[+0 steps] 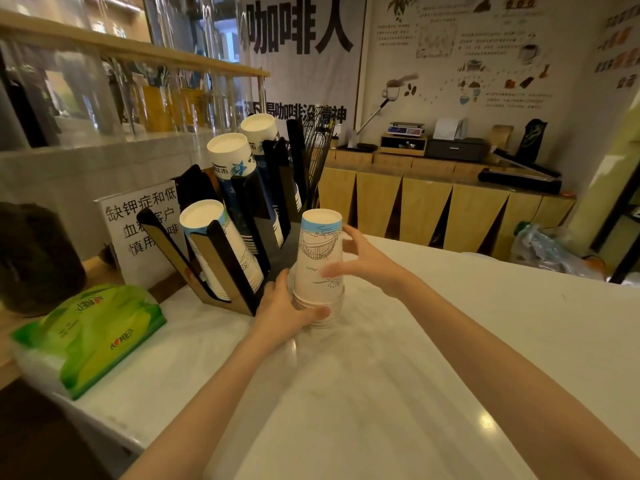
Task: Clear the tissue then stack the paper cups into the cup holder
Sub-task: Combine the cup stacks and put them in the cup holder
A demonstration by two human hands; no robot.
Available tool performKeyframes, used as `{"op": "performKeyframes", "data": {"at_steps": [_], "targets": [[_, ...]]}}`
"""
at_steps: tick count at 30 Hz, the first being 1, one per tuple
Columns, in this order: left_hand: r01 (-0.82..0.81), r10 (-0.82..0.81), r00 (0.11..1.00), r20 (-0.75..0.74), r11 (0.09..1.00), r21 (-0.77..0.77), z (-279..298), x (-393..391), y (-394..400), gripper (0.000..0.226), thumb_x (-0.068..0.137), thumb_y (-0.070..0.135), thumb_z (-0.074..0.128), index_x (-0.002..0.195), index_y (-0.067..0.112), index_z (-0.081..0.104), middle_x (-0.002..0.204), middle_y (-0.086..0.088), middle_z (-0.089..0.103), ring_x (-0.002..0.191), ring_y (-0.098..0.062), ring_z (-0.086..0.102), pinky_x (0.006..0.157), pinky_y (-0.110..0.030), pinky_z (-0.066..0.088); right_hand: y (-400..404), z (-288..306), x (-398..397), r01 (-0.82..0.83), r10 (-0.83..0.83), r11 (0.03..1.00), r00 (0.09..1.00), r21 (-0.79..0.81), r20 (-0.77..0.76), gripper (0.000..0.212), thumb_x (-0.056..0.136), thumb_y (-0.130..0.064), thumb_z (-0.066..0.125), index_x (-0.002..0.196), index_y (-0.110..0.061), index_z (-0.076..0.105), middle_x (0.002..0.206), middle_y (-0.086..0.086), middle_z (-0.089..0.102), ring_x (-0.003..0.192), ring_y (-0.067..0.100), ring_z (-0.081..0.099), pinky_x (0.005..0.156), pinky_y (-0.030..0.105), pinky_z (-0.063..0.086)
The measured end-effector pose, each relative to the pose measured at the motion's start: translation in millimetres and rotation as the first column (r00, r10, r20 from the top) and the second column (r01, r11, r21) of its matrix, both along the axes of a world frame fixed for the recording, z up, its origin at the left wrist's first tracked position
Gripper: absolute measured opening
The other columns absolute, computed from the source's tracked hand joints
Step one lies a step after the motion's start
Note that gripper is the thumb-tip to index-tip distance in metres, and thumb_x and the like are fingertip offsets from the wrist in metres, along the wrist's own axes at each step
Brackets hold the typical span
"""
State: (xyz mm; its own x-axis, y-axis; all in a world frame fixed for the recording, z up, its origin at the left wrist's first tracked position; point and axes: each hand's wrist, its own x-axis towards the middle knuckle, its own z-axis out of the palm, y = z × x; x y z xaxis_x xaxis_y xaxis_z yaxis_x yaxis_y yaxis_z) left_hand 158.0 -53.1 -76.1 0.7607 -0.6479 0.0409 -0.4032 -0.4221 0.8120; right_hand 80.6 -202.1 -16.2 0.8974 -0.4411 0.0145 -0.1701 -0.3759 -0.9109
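A stack of upside-down white paper cups (pixel 319 258) with blue line drawings stands on the white counter (pixel 398 393). My left hand (pixel 284 310) wraps the rims at the stack's base. My right hand (pixel 363 261) is blurred beside the upper cups, fingers spread around them. The black cup holder (pixel 239 233) stands just left of the stack, with three angled slots holding cup stacks (pixel 221 244). A green tissue pack (pixel 91 336) lies at the counter's left edge.
A white sign with Chinese text (pixel 142 230) leans behind the holder. A dark rounded object (pixel 34 258) sits at far left. Across the gap is a wooden counter (pixel 433 202) with a scale and printer. A plastic bag (pixel 547 251) lies at the right.
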Motion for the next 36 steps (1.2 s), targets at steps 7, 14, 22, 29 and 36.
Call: {"op": "performKeyframes", "data": {"at_steps": [7, 14, 22, 29, 36], "targets": [[0.17, -0.17, 0.984, 0.05, 0.985, -0.008, -6, 0, -2, 0.131, 0.052, 0.03, 0.084, 0.141, 0.029, -0.012, 0.151, -0.004, 0.027, 0.136, -0.021, 0.031, 0.111, -0.043, 0.032, -2, -58, -11, -0.15, 0.073, 0.954, 0.956, -0.261, -0.283, 0.101, 0.06, -0.017, 0.083, 0.141, -0.02, 0.023, 0.143, 0.0, 0.043, 0.113, 0.014, 0.047, 0.091, 0.026, 0.041], [0.194, -0.189, 0.98, 0.056, 0.976, -0.098, -10, 2, 0, 0.118, 0.055, 0.031, 0.083, 0.141, 0.035, 0.002, 0.146, -0.002, 0.04, 0.132, -0.02, 0.039, 0.108, -0.047, 0.037, 3, -67, -11, -0.052, 0.029, 0.961, 0.996, -0.271, -0.088, 0.098, 0.06, -0.024, 0.085, 0.139, -0.021, 0.028, 0.137, 0.001, 0.051, 0.103, 0.009, 0.049, 0.084, 0.022, 0.042], [0.219, -0.216, 0.976, 0.035, 0.953, -0.21, 8, 1, 3, 0.104, 0.06, 0.027, 0.082, 0.141, 0.03, 0.018, 0.138, 0.003, 0.048, 0.127, -0.015, 0.044, 0.102, -0.031, 0.039, 1, -41, -23, -0.028, 0.028, 0.966, 1.0, -0.258, -0.005, 0.09, 0.059, -0.026, 0.085, 0.135, -0.023, 0.038, 0.126, -0.002, 0.058, 0.094, 0.008, 0.058, 0.072, 0.015, 0.048], [0.241, -0.177, 0.963, 0.202, 0.903, -0.357, 82, -5, 21, 0.092, 0.063, 0.025, 0.079, 0.138, 0.032, 0.027, 0.114, 0.02, 0.054, 0.098, 0.008, 0.051, 0.083, -0.012, 0.043, 13, 34, -37, -0.017, 0.065, 0.965, 0.982, -0.261, 0.175, 0.083, 0.061, -0.016, 0.084, 0.131, -0.026, 0.042, 0.104, -0.017, 0.06, 0.093, 0.0, 0.06, 0.066, 0.005, 0.048], [0.237, -0.07, 0.906, 0.418, 0.902, -0.361, 155, 1, 52, 0.088, 0.061, 0.036, 0.079, 0.136, 0.033, 0.032, 0.107, 0.018, 0.059, 0.093, 0.006, 0.057, 0.079, -0.009, 0.046, 36, 100, -24, -0.004, 0.114, 0.941, 0.945, -0.339, 0.306, 0.083, 0.063, -0.023, 0.083, 0.134, -0.027, 0.04, 0.099, -0.026, 0.058, 0.089, -0.009, 0.057, 0.062, 0.004, 0.047]]}}
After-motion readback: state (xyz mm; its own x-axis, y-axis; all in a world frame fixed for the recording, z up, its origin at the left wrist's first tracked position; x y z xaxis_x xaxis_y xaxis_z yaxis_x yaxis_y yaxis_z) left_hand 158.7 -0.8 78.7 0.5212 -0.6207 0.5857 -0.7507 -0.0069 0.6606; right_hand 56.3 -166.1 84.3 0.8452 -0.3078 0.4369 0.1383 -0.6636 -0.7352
